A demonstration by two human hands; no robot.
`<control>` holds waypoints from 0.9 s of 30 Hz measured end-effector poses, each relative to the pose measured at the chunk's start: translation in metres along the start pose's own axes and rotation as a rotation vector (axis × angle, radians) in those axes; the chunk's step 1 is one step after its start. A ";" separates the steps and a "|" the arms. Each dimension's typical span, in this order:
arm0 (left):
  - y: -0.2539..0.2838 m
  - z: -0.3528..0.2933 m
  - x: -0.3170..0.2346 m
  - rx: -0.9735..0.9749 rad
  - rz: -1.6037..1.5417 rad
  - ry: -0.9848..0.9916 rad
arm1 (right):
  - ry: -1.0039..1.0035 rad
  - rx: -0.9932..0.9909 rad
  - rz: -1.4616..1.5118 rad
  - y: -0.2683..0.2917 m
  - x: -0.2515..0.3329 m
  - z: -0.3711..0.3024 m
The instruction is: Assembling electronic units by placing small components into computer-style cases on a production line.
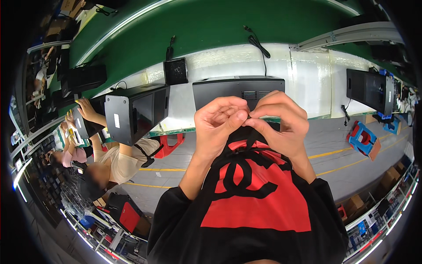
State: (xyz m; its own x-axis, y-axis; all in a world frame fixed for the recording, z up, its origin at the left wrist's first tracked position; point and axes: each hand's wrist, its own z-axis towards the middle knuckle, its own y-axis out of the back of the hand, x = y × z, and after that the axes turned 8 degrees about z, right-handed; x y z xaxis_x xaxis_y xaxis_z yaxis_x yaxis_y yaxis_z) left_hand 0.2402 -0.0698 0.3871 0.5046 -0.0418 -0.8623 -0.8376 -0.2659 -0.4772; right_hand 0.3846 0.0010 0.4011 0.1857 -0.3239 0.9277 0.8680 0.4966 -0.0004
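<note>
Both hands meet in front of my chest, fingertips close together. My left hand point(222, 123) is curled, thumb and forefinger pinched. My right hand point(281, 121) pinches at the same spot from the other side. A tiny dark piece point(249, 116) shows between the fingertips, too small and hidden to name. Just beyond my hands a black computer case point(211, 90) lies on the bench, with a vent grille point(249, 94) in the side facing me and a black power cord point(265, 66) running from behind it.
At left another black computer case point(118, 116) stands beside a co-worker in a light shirt point(121, 165). A black box point(176, 71) sits on the white bench surface point(307, 88). Far right are a further black case point(367, 90) and a blue and red stool point(364, 138). A green conveyor point(202, 24) runs behind.
</note>
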 end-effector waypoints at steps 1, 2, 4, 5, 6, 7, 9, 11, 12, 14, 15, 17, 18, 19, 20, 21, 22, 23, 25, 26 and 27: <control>-0.001 0.001 -0.001 -0.014 0.049 0.004 | -0.004 0.007 0.011 0.002 -0.001 0.000; -0.001 0.001 -0.002 -0.015 0.050 0.005 | -0.005 0.007 0.012 0.004 -0.001 -0.001; 0.000 0.002 -0.003 0.056 -0.001 0.045 | -0.090 -0.001 0.094 0.008 0.000 -0.001; 0.000 0.003 -0.002 0.057 -0.003 0.047 | -0.092 -0.002 0.092 0.010 0.000 -0.001; -0.001 0.005 -0.001 0.052 0.015 0.063 | -0.084 0.018 0.039 0.012 0.000 -0.001; -0.001 0.006 0.002 0.048 0.031 0.079 | -0.076 0.038 -0.017 0.013 -0.001 -0.001; 0.002 0.007 0.008 0.044 0.046 0.116 | -0.066 0.065 -0.088 0.015 -0.004 -0.003; 0.006 0.006 0.020 0.041 0.056 0.156 | -0.061 0.096 -0.162 0.019 -0.008 -0.009; 0.012 0.007 0.031 -0.003 0.154 0.203 | -0.103 0.050 -0.236 0.021 -0.017 -0.019; 0.028 0.012 0.062 -0.106 0.362 0.260 | -0.166 -0.073 -0.356 0.033 -0.043 -0.038; 0.046 0.014 0.088 -0.149 0.436 0.264 | -0.289 -0.121 -0.425 0.047 -0.069 -0.056; 0.078 0.016 0.129 -0.181 0.506 0.277 | -0.342 -0.236 -0.577 0.082 -0.126 -0.090; 0.092 0.015 0.144 -0.243 0.601 0.267 | -0.347 -0.232 -0.580 0.091 -0.145 -0.098; 0.099 0.015 0.155 -0.306 0.696 0.255 | -0.337 -0.233 -0.623 0.100 -0.159 -0.103; 0.103 0.014 0.160 -0.308 0.694 0.260 | -0.328 -0.233 -0.662 0.102 -0.166 -0.101; 0.106 0.012 0.166 -0.302 0.799 0.206 | -0.331 -0.230 -0.661 0.103 -0.173 -0.099; 0.107 0.013 0.167 -0.293 0.905 0.150 | -0.299 -0.212 -0.673 0.101 -0.178 -0.094; 0.108 0.013 0.169 -0.293 0.904 0.151 | -0.266 -0.194 -0.685 0.099 -0.182 -0.089; 0.109 0.012 0.170 -0.288 0.969 0.123 | -0.265 -0.159 -0.716 0.098 -0.190 -0.083; 0.109 0.012 0.170 -0.291 0.968 0.122 | -0.264 -0.125 -0.747 0.098 -0.193 -0.082; 0.108 0.012 0.170 -0.298 0.968 0.114 | -0.263 -0.122 -0.746 0.099 -0.193 -0.083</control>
State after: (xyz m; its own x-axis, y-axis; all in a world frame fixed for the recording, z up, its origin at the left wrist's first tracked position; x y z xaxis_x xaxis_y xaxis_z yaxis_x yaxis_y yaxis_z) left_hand 0.2328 -0.0940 0.1869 -0.3316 -0.4538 -0.8271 -0.8184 -0.2977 0.4915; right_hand 0.4725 0.0460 0.1909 -0.5653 -0.3281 0.7568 0.7675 0.1269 0.6283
